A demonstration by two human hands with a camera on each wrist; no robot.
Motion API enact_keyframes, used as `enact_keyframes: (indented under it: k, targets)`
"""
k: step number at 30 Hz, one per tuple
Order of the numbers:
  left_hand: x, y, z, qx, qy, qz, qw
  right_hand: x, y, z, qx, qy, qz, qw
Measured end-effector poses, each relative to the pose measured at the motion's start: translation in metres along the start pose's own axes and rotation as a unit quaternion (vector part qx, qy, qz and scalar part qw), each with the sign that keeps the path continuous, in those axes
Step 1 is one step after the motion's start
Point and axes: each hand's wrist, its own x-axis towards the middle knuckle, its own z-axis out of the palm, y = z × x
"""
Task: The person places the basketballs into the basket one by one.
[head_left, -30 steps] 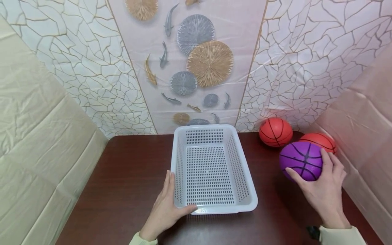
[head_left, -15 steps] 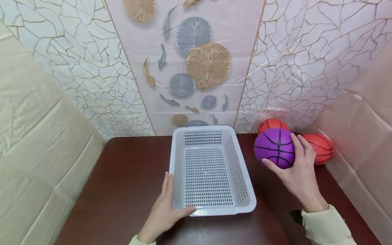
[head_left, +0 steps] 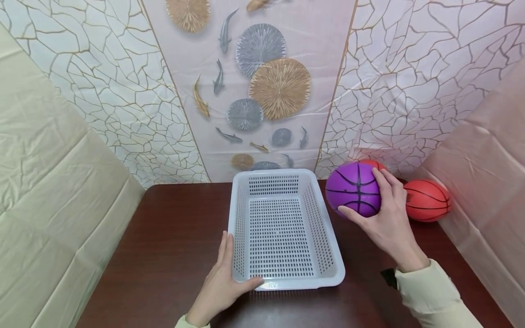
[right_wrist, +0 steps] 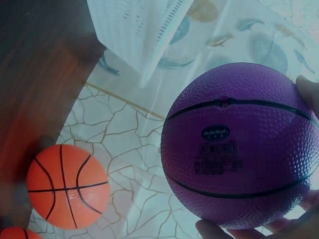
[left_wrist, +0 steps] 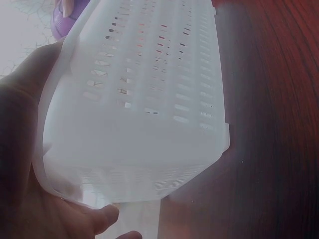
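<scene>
A purple toy basketball [head_left: 353,189] with black lines is held in my right hand [head_left: 385,223], thumb on its near side and fingers over its right side. It is held up right of the basket's far end, and the right wrist view shows a dark label on the ball [right_wrist: 239,159]. My left hand [head_left: 223,284] grips the near left corner of a white perforated plastic basket [head_left: 301,283], with the thumb over the front rim and the fingers along the left side. Nothing lies inside the basket. In the left wrist view, its outer wall [left_wrist: 134,134] fills the middle.
One red basketball [head_left: 427,200] sits at the right by the fabric side wall. Another red basketball [head_left: 375,164] is mostly hidden behind the purple one. The dark wooden table [head_left: 176,237] ends at a patterned cloth backdrop [head_left: 156,136].
My right hand has carried the purple basketball left and away from me, toward the basket, uncovering the right red ball and covering the other. The left hand has stayed on the basket.
</scene>
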Motion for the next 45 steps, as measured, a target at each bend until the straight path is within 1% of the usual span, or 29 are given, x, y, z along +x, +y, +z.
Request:
enact_keyframes:
  k: [3,8,16,26,34,40,45]
  targets:
    - [0.0,0.0,0.0,0.0,0.0,0.0,1.0,0.004,-0.002,0.003,0.005,-0.011,-0.004,0.9999]
    - [0.0,-0.001,0.001,-0.003,-0.004,-0.009,0.9999,0.012,-0.007,0.008,0.006,-0.023,-0.022,0.9995]
    - [-0.002,0.0,0.002,-0.005,-0.014,-0.021,0.9997,0.025,-0.013,0.022,0.013,-0.044,-0.04,0.9981]
    - [-0.002,0.0,0.001,-0.012,-0.007,-0.016,0.9998,0.038,-0.019,0.04,0.027,-0.092,-0.062,0.9935]
    - [-0.003,0.0,0.001,-0.011,-0.01,-0.018,0.9997,0.044,-0.019,0.053,0.036,-0.138,-0.056,0.9881]
    - [-0.003,0.0,0.001,-0.008,-0.01,-0.018,0.9997,0.049,-0.019,0.061,0.038,-0.159,-0.071,0.984]
    - [-0.003,0.001,0.0,-0.004,-0.008,-0.016,0.9998,0.051,-0.018,0.067,0.04,-0.177,-0.068,0.9811]
